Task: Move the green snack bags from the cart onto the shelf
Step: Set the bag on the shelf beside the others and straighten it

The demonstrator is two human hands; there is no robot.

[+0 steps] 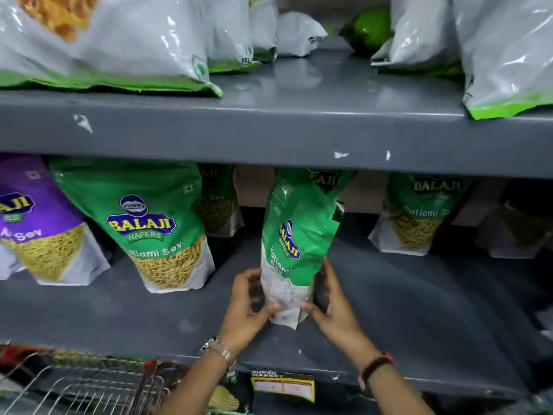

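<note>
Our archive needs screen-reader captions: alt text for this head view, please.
Both hands, left and right, stand a green bag upright on a grey shelf between other snack bags; a wire cart sits lower left.

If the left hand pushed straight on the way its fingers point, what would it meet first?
The left hand already grips the green snack bag from the left, its fingers aimed up and right, so it would press into that bag first. What lies behind it is hidden.

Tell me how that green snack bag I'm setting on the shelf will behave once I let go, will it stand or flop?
The green snack bag looks floppy: its top is creased and bent. It probably tips easily, since it stands tall on a narrow base between the left hand and right hand. Its glossy film likely slides on the shelf.
</note>
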